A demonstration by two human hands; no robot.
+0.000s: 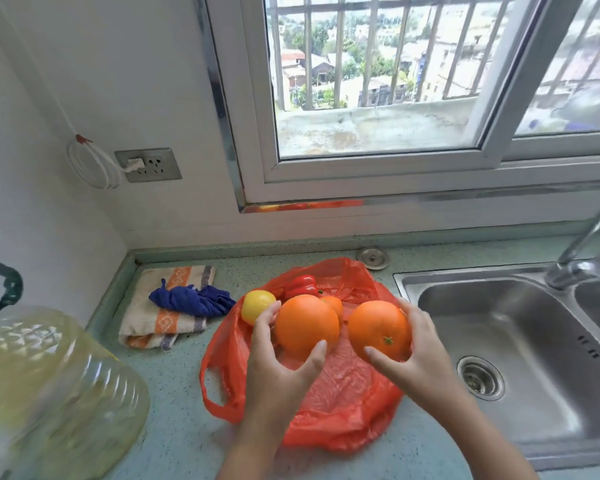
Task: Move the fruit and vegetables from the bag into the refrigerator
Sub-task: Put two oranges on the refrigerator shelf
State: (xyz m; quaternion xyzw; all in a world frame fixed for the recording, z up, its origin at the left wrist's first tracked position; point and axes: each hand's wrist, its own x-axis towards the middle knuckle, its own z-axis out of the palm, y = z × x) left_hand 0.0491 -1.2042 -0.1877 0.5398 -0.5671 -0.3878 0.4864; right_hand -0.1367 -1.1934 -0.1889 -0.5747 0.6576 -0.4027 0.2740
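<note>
An open red plastic bag [340, 403] lies on the green counter. My left hand [278, 362] grips a large orange [305, 323] just above the bag. My right hand [416, 355] grips a second large orange [378, 327] with its stem end facing me. Behind them in the bag sit a yellow fruit [255, 304], a red bell pepper [302, 285] and a smaller orange fruit [334, 304], partly hidden by the left orange. No refrigerator is in view.
A steel double sink [520, 341] with a tap [582, 258] lies to the right. A folded striped towel [146, 317] with a blue cloth [194, 301] lies left of the bag. A large clear bottle [49, 389] stands at the near left. The window is behind.
</note>
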